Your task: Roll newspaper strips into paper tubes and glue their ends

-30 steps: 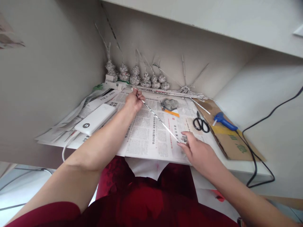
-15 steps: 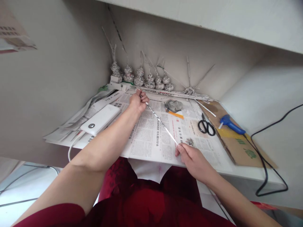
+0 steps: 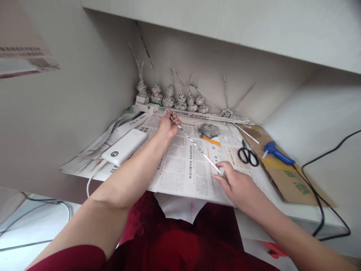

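A thin rolled newspaper stick [image 3: 197, 146] slants across the newspaper, from my left hand down to my right. My left hand [image 3: 169, 125] is closed round its far end, over the middle of the newspaper sheet. At the near end, my right hand [image 3: 235, 184] has the stick between its thumb and forefinger, which stand a little apart around the pale tip; the other fingers are hidden beneath the hand. The newspaper sheet [image 3: 175, 178], covered in print, lies flat under both hands.
Several woven paper gourds [image 3: 168, 98] line the back wall, beside a bundle of paper sticks [image 3: 208, 114]. Left lies a white power bank [image 3: 125, 146] with its cable. On the right are black scissors [image 3: 248, 156], a grey lump [image 3: 209, 130], and a blue glue gun [image 3: 279, 153] on cardboard [image 3: 293, 186].
My right thumb and forefinger have spread at the stick's near end, where they were pinched together before. The left hand keeps its hold. The whole view has shifted slightly.
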A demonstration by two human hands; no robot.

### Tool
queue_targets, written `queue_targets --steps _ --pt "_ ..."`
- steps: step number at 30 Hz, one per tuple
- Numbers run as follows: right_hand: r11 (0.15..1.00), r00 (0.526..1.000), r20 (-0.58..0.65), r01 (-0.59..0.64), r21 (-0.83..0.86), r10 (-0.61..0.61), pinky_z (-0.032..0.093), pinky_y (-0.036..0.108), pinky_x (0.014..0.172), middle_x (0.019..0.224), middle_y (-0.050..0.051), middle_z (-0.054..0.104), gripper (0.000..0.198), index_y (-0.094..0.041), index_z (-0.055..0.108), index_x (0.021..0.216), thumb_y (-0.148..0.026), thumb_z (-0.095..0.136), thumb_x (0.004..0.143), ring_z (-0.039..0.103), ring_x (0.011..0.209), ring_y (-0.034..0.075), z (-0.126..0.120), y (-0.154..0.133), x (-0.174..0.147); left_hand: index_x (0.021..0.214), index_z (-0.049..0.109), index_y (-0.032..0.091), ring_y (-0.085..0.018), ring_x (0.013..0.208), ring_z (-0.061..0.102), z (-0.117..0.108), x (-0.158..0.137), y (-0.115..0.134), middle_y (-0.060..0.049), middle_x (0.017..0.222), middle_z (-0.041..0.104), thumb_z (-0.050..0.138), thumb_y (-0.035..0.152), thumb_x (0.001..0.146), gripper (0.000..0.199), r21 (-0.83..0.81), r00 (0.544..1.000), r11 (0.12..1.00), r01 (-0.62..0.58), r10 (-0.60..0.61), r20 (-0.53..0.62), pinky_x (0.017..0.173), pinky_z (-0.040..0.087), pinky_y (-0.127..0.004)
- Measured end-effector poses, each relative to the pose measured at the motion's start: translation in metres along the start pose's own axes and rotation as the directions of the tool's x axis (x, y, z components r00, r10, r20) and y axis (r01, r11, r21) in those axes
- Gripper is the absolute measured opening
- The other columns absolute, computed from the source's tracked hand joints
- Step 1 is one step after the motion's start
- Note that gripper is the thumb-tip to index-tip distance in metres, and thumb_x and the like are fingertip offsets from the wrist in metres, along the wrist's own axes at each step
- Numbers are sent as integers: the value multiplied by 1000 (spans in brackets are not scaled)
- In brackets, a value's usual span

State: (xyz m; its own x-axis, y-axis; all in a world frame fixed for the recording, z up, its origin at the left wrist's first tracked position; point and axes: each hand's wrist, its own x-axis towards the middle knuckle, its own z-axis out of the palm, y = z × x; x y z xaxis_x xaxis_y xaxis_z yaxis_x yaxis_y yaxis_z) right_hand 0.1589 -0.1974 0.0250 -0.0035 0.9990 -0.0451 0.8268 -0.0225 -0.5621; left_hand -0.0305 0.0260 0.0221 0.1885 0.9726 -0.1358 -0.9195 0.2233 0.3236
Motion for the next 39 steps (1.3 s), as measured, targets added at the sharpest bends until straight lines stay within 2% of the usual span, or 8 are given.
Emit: queue_targets --steps 5,8,13,17,23,26,33,39 --pt "982 992 122 -40 185 18 27 24 46 54 -4 37 26 -21 47 80 -42 36 90 36 45 11 13 -3 11 66 37 18 -4 33 24 1 -1 3 7 48 29 29 27 95 31 -23 1000 1000 11 -11 15 33 18 -14" --pt "607 885 466 -361 708 -17 21 19 36 50 -9 27 30 -22 41 81 -50 34 90 21 36 7 23 4 7 66 36 17 -4 33 24 2 -2 5 7 48 27 29 25 95 31 -44 996 998 47 -43 71 32 16 -15" --pt "72 738 608 -617 784 -294 16 17 30 43 -11 18 28 -23 37 74 -46 43 89 12 32 6 29 10 -1 64 35 18 -5 34 25 3 -6 4 6 49 27 28 23 95 32 -80 983 991 112 -99 153 32 18 -15" --pt "284 729 642 -580 764 -237 27 18 33 48 -9 28 32 -23 45 86 -53 34 90 28 35 7 28 1 0 63 35 17 -4 34 26 2 -7 2 6 49 28 29 23 95 33 -67 980 990 121 -109 167 32 19 -15" --pt "930 987 156 -34 367 -25 35 24 51 62 -3 46 31 -21 49 79 -52 48 83 46 54 11 16 -11 17 65 37 18 -4 33 25 2 -5 -1 6 49 29 30 26 95 32 -21 996 999 43 -41 82 32 19 -15" --pt "835 962 274 -160 526 12 27 22 42 52 -6 37 35 -21 43 74 -53 39 87 34 42 8 19 -9 21 65 37 17 -4 33 25 3 -6 0 6 48 29 29 26 95 32 -32 994 998 52 -48 99 32 18 -15" --pt "149 729 605 -591 792 -322 16 17 32 39 -11 20 36 -23 30 70 -53 39 88 16 30 7 33 -1 16 63 39 17 -4 35 25 6 -14 3 6 49 27 33 23 94 32 -34 981 996 84 -77 178 32 19 -15" --pt "450 762 615 -487 749 -200 31 20 37 49 -8 36 38 -22 45 86 -58 35 87 38 39 9 31 -5 19 64 39 17 -5 34 26 5 -10 2 6 49 28 31 24 94 32 -36 988 997 64 -58 141 32 19 -15"
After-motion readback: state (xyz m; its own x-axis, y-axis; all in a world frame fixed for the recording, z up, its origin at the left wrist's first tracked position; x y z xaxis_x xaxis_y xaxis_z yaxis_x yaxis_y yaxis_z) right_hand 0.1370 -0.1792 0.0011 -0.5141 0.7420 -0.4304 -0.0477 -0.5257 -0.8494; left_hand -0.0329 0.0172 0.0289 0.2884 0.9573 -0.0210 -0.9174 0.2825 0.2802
